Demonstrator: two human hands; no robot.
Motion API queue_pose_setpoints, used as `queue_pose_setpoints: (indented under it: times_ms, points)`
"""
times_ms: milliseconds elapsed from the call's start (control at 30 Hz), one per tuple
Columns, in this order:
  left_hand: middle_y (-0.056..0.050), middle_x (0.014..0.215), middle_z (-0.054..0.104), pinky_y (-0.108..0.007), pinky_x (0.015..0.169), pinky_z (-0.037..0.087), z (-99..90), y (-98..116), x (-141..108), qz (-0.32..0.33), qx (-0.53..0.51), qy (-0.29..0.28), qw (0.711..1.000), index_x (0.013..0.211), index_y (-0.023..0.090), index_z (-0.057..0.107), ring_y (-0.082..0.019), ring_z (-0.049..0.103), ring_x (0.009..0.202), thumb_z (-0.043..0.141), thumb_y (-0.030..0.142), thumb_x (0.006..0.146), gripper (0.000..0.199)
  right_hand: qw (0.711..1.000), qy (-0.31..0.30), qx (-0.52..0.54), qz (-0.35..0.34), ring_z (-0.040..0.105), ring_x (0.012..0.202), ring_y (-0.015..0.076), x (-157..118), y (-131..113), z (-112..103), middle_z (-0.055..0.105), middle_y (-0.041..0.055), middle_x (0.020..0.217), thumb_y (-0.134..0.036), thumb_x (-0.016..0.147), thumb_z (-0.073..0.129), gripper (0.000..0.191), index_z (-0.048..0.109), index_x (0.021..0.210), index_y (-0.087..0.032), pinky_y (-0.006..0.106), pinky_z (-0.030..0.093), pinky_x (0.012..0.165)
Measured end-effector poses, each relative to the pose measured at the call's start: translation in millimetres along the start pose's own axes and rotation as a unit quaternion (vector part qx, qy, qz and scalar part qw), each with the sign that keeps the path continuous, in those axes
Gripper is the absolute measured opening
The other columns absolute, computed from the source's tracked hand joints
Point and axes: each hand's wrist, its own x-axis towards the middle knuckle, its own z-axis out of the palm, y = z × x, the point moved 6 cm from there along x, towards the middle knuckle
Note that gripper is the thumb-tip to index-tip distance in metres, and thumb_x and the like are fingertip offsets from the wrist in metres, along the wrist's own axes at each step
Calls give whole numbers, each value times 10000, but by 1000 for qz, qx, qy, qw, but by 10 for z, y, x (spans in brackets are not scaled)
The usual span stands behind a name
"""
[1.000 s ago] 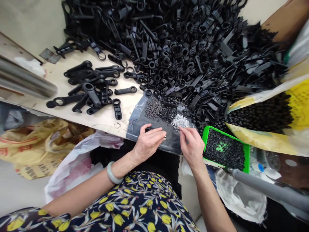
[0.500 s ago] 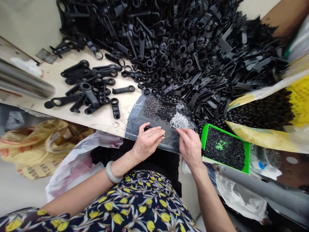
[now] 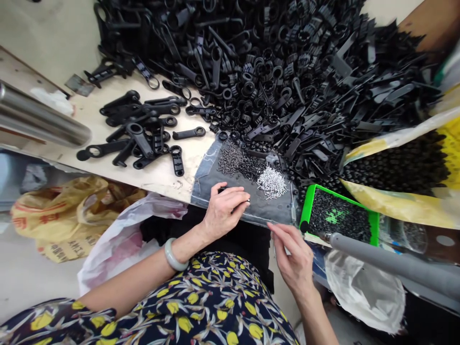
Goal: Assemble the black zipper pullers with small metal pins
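My left hand [image 3: 224, 211] is closed around a small dark part, mostly hidden by the fingers, with a tiny bright tip showing at the fingertips. It hovers over the near edge of a dark mat [image 3: 208, 179]. My right hand [image 3: 293, 254] is at the mat's front edge, thumb and fingers drawn together; anything between them is too small to make out. Beyond the hands lie a pile of silver pins [image 3: 272, 182] and a pile of small brownish pieces [image 3: 230, 158], with small black pieces between them.
A huge heap of black plastic parts [image 3: 258, 72] covers the table's back. Assembled-looking black handles [image 3: 140, 139] lie at left. A green tray [image 3: 374, 227] of small black pieces, a yellow-white sack [image 3: 398, 199] and a grey tube [image 3: 388, 266] stand at right.
My right hand has moved from the silver pins back toward me, to the mat's front edge. My left hand keeps its closed hold. The whole view has shifted slightly.
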Motion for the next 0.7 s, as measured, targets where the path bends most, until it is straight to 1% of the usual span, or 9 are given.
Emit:
queue_pose_setpoints:
  times_ms: [67,133,233,300,400,433,500,600,700]
  points:
    - [-2,1037,832,-484,1124,325,0,-12,-7,7,-2,5,1000,1077,252,713,-225,763,1107,660,211,993,107,998,44,31,31,710,901,197,-186,24,-79,731,58,1070,-93,980,585,376,722,1273,-285,342,565,776]
    - [0,1038,833,-478,1127,327,-1,-22,-14,13,-5,10,1000,1081,250,713,-223,766,1104,662,212,996,106,984,150,52,84,691,805,194,-389,166,-267,727,47,974,-136,960,630,261,748,1170,-237,340,544,712]
    - [-6,1047,833,-479,1135,330,1,-27,-20,21,-2,12,1000,1088,247,716,-228,768,1102,657,220,1000,109,910,385,104,113,596,657,164,-657,481,-718,657,-17,802,-250,902,724,131,700,1025,-214,324,500,641]
    - [-13,1062,831,-484,1143,331,8,-26,-24,21,5,9,1000,1095,248,718,-232,768,1105,649,224,1003,117,867,467,152,89,604,702,172,-656,657,-990,658,-39,868,-322,845,790,284,653,1085,-259,331,522,658]
    - [-20,1073,829,-491,1146,338,16,-23,-30,19,14,11,1000,1100,249,720,-235,769,1099,641,234,1007,123,867,424,240,104,682,896,219,-325,803,-1240,678,-17,1158,-430,790,833,624,551,1340,-341,425,586,783]
    - [-21,1074,829,-493,1143,342,15,-20,-32,19,15,16,1000,1102,248,720,-235,771,1093,642,237,1007,124,876,398,252,106,691,877,224,-186,787,-1289,685,4,1169,-456,783,830,684,530,1385,-329,444,593,788]
    - [-28,1087,827,-496,1136,349,12,-14,-32,19,15,26,999,1126,246,717,-233,775,1079,644,242,1008,139,895,358,252,89,668,729,199,67,678,-1336,707,27,1041,-467,801,801,655,562,1377,-266,431,600,717]
    - [-35,1096,827,-503,1131,345,17,-3,-25,17,10,27,999,1150,247,715,-235,773,1085,636,243,1015,156,906,316,274,60,588,623,158,361,490,-1217,656,-4,872,-428,844,766,482,631,1267,-240,415,620,655]
    - [-23,1052,833,-508,1135,330,21,3,-13,8,-4,20,1000,1096,245,725,-237,770,1092,642,236,1008,121,895,268,355,38,552,623,136,612,314,-875,601,-28,825,-466,822,795,478,654,1219,-239,391,630,662]
